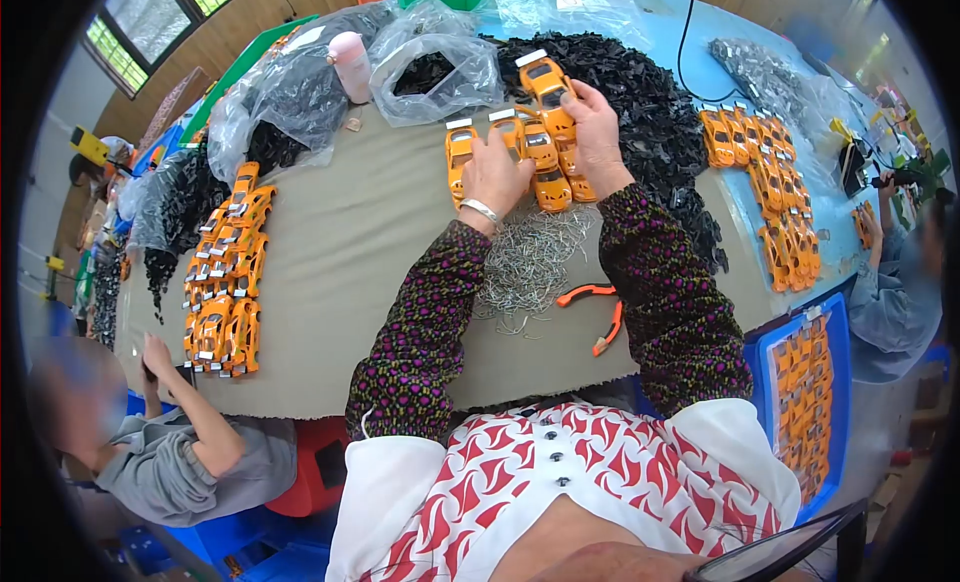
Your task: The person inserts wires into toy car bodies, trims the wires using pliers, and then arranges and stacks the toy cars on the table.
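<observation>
My right hand (597, 132) is closed around an orange toy car (546, 85) with a white rear wing, lifted at the far side of a small cluster. My left hand (497, 180) is to the left, its fingers curled over another orange toy car (509, 132) in that cluster. One more toy car (459, 152) stands just left of this hand. Between the hands, further toy cars (551, 187) sit close together, partly covered. Nearer me lies a pile of thin metal pieces (530, 262), with orange-handled pliers (607, 317) to its right.
Black plastic parts (640, 92) are heaped behind and right of my hands. Rows of toy cars stand at left (228, 272) and right (775, 192). A blue crate (843, 382) holds more cars. A pink bottle (349, 67) stands among plastic bags. Co-workers sit on both sides.
</observation>
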{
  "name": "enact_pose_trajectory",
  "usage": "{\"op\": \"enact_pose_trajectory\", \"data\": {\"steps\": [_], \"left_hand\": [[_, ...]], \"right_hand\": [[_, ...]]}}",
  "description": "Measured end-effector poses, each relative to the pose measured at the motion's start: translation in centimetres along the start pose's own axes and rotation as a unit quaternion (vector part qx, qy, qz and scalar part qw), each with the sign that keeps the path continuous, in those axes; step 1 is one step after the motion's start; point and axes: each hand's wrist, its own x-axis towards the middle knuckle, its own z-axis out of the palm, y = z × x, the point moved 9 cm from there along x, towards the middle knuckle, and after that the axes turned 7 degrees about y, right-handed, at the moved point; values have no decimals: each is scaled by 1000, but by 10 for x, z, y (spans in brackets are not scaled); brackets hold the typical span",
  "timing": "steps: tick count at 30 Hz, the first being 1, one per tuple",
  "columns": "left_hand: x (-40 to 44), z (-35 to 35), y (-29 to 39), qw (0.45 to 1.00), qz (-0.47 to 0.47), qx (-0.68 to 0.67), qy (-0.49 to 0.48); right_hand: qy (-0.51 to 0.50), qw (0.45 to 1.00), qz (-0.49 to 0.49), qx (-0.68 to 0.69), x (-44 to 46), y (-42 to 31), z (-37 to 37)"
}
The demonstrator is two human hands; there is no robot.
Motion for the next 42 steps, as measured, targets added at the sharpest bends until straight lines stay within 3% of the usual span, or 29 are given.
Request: {"op": "enact_pose_trajectory", "data": {"steps": [5, 8, 12, 15, 21, 25, 29, 32, 36, 37, 39, 40, 42], "left_hand": [[-1, 1, 15, 997, -26, 72, -28], [7, -6, 15, 996, -17, 82, -20], [25, -10, 15, 991, 8, 137, -4], [41, 13, 16, 972, 75, 214, -57], [44, 28, 19, 961, 78, 229, -137], [39, 29, 12, 965, 68, 196, -158], [32, 34, 7, 955, 84, 208, -193], [25, 32, 8, 944, 111, 233, -204], [27, 21, 0, 959, 123, 189, -173], [33, 3, -8, 973, 101, 190, -85], [36, -30, -30, 976, 52, 186, 95], [34, -26, -40, 976, 50, 187, 96], [28, 0, -81, 993, -61, 94, 21]], "right_hand": [[39, 997, -20, -61, 7, -3, -35], [34, 995, 23, -87, 10, 12, -44], [50, 997, 37, -53, 12, 18, -47], [65, 997, 39, -23, 11, 13, -51], [95, 994, 56, 12, 13, 9, -68], [86, 994, 72, -10, 22, 28, -67], [89, 982, 30, -161, 28, 34, -58], [91, 890, -24, -445, 25, 20, -60], [29, 847, -65, -527, 17, 17, -54], [28, 847, -64, -528, 13, 17, -57], [27, 757, -162, -633, -4, -9, -48], [25, 704, -211, -678, -9, -17, -41], [-2, 709, -194, -678, -6, -9, -43]]}}
